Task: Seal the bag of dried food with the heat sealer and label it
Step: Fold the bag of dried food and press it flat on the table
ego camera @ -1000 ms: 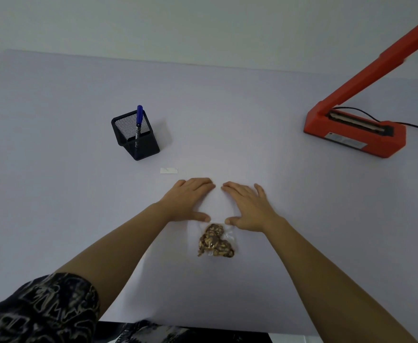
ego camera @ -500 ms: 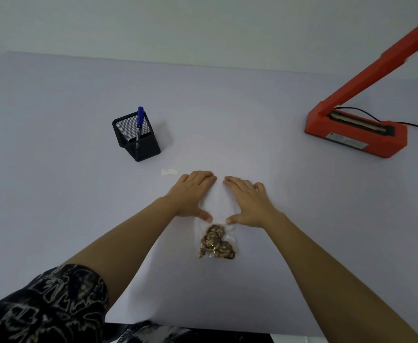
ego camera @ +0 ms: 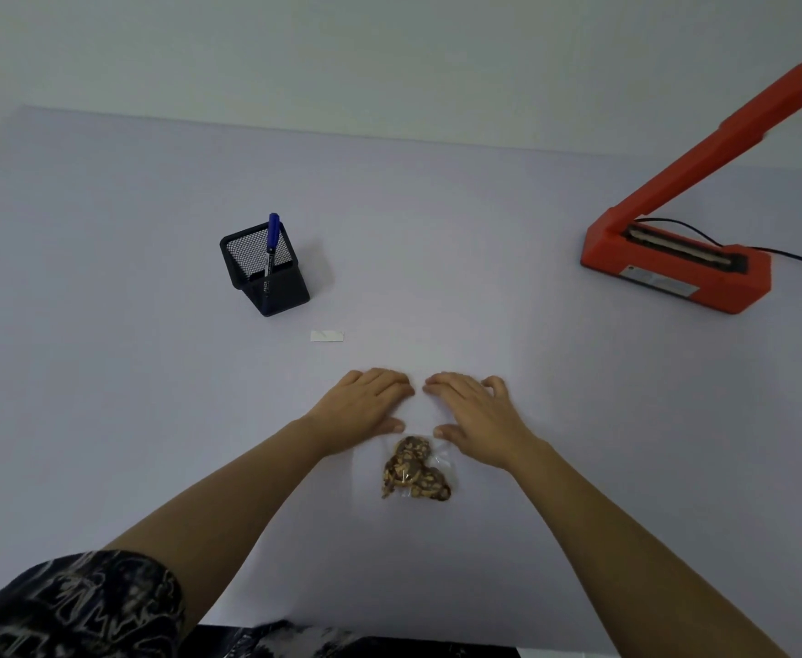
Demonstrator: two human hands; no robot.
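Both my left hand (ego camera: 365, 403) and right hand (ego camera: 477, 415) press flat on the bag (ego camera: 415, 467); heat sealer (ego camera: 674, 270) (upper right) and label (ego camera: 326, 336) untouched.

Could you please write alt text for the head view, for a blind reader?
The left hand and right hand lie flat at the top of a bag of dried food. A label and pen holder sit ahead left, an open heat sealer far right.

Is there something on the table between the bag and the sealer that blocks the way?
Nothing visible does. Only bare table lies between the bag and the sealer. The pen holder and the label lie to the left, off that path.
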